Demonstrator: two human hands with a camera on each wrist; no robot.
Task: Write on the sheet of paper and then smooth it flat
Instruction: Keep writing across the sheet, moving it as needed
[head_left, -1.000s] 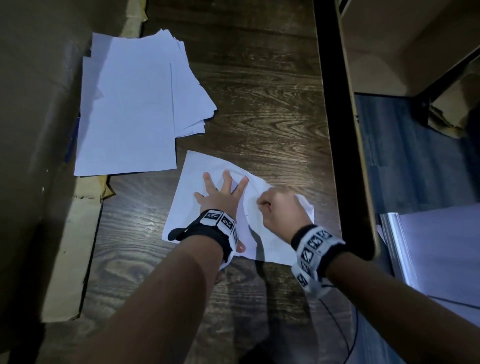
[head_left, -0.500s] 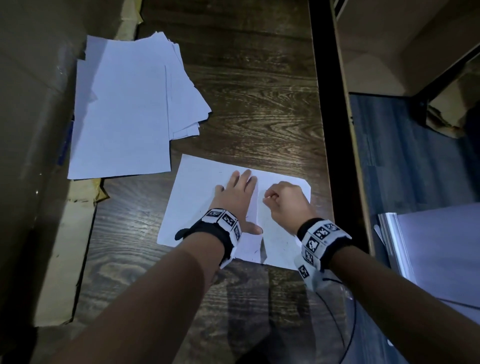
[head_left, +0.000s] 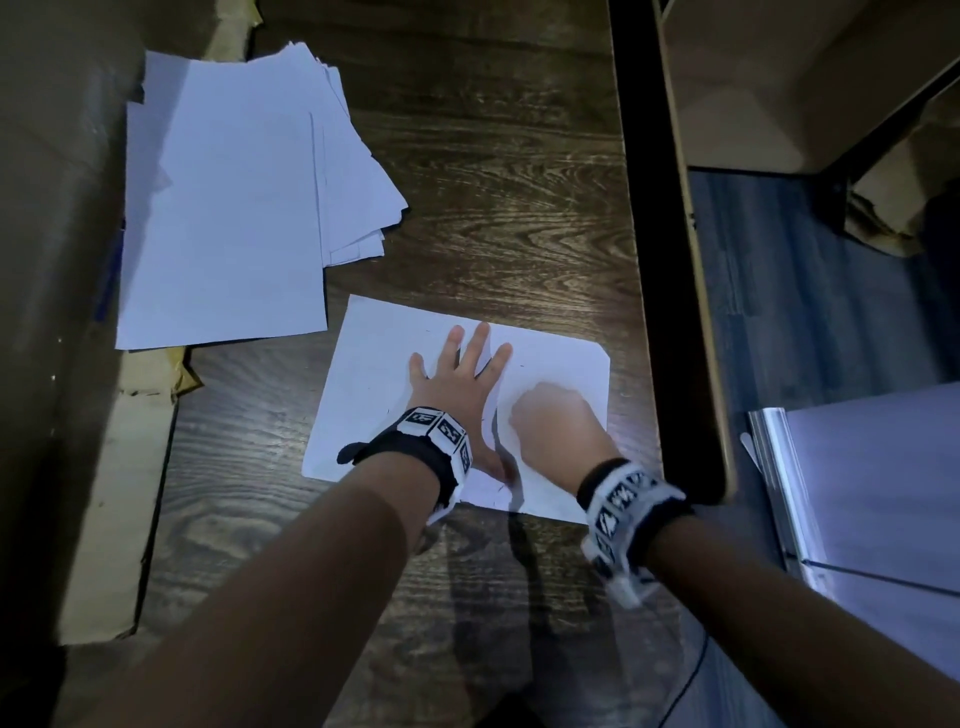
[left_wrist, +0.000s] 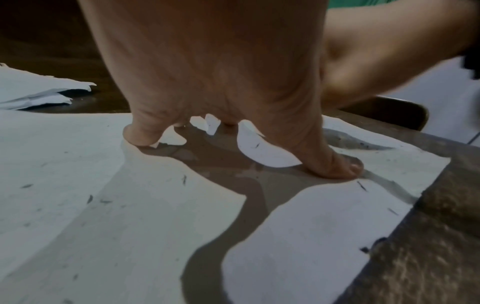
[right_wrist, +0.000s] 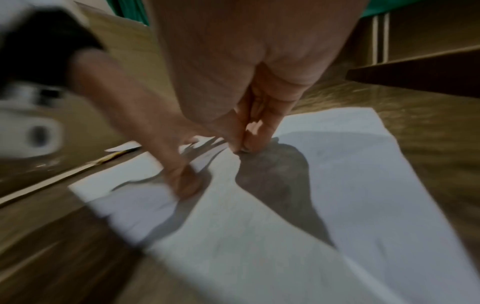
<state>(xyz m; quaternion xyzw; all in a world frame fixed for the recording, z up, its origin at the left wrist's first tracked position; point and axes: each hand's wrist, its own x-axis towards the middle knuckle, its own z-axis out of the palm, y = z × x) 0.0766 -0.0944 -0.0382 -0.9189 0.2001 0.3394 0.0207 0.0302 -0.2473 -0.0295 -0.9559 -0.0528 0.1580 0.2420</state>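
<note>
A white sheet of paper (head_left: 384, 374) with a few small dark marks lies flat on the dark wooden table (head_left: 493, 208). My left hand (head_left: 457, 374) presses on its middle, palm down and fingers spread. In the left wrist view the left hand (left_wrist: 221, 82) touches the sheet (left_wrist: 78, 185) with its thumb and fingertips. My right hand (head_left: 550, 415) rests on the sheet's right half with its fingers curled under. In the blurred right wrist view the right hand's fingertips (right_wrist: 241, 144) are bunched together against the paper (right_wrist: 376, 185). I see nothing held in them.
A loose stack of white papers (head_left: 223, 208) lies at the back left. Brown cardboard (head_left: 119, 493) runs along the left side. The table's dark right edge (head_left: 670, 312) is close to the sheet. Beyond it are a floor and a shiny pale board (head_left: 857, 493).
The sheet's right part was raised and curled a second ago and now lies flat. My right hand has slid toward me over the right half. My left hand stays pressed on the middle.
</note>
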